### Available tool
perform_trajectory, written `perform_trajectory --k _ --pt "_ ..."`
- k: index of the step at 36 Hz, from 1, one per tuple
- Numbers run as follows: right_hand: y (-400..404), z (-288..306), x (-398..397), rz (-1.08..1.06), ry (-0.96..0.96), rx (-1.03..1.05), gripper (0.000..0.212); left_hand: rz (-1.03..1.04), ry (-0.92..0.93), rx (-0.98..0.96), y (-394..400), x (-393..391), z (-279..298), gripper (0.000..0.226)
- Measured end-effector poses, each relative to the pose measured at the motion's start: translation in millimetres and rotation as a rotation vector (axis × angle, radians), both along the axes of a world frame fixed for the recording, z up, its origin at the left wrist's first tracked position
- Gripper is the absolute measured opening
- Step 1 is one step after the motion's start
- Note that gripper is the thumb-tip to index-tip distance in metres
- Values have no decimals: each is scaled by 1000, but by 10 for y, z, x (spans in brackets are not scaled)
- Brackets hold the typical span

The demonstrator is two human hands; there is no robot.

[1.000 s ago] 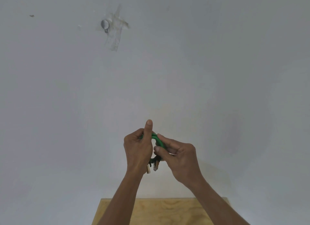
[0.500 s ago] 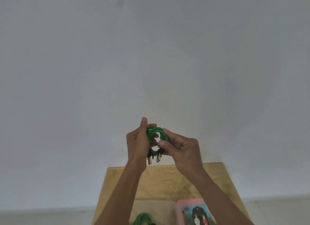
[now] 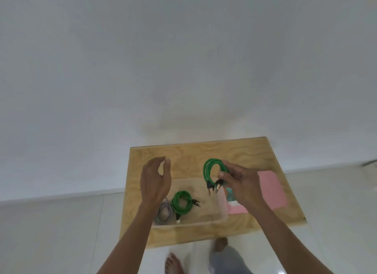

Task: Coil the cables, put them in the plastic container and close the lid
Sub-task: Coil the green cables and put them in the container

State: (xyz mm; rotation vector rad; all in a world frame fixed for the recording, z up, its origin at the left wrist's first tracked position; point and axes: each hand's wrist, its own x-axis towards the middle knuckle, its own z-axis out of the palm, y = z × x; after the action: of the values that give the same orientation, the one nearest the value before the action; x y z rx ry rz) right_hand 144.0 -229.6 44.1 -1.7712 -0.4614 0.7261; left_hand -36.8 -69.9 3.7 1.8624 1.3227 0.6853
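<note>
Green cable (image 3: 212, 172), wound into a small coil, hangs from the right hand (image 3: 241, 184). The grip there is a pinch: thumb and fingers press together on the side of the coil, and the plug ends dangle just below the grip. The left hand (image 3: 156, 181) is spread and holds nothing. It floats up beside the coil, a little apart from it.

Below the grip sits the clear plastic box (image 3: 193, 222) on the wooden bench (image 3: 183, 151). Two coils lie inside it already, another green one (image 3: 182, 202) and a grey one (image 3: 164, 213), touching each other. The pink lid (image 3: 272, 188) lies flat under the right hand, beside the box.

So the coiling looks done, and now is the putting-in step. Next, I think the coil must go down from the grip into the bare part of the box and be let go gently so it does not spring open. Whether more cables wait off to the side I cannot tell.
</note>
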Motion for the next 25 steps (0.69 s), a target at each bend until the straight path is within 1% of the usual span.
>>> perform_trajectory --k 4,6,8,11,15,21,25 --pt "-56 -360 3 92 -136 -162 37 -70 227 26 -145 -191 -502 49" --pt "-43 -520 8 151 -202 -242 35 -97 317 36 -209 -253 -673 58" --pt "-6 -667 -7 202 -277 -310 34 -127 369 49 -250 -297 -808 69" --pt "72 -829 -51 278 -323 -386 33 -166 408 73 -291 -328 -941 74" --pt "174 -970 -115 352 -316 -471 33 -195 457 71 -332 -332 -1046 73" --pt "257 -1128 -163 341 -286 -585 23 -185 490 81 -357 -323 -1069 71" --pt "307 -1208 -162 341 -276 -620 23 -175 492 82 -374 -312 -1057 72"
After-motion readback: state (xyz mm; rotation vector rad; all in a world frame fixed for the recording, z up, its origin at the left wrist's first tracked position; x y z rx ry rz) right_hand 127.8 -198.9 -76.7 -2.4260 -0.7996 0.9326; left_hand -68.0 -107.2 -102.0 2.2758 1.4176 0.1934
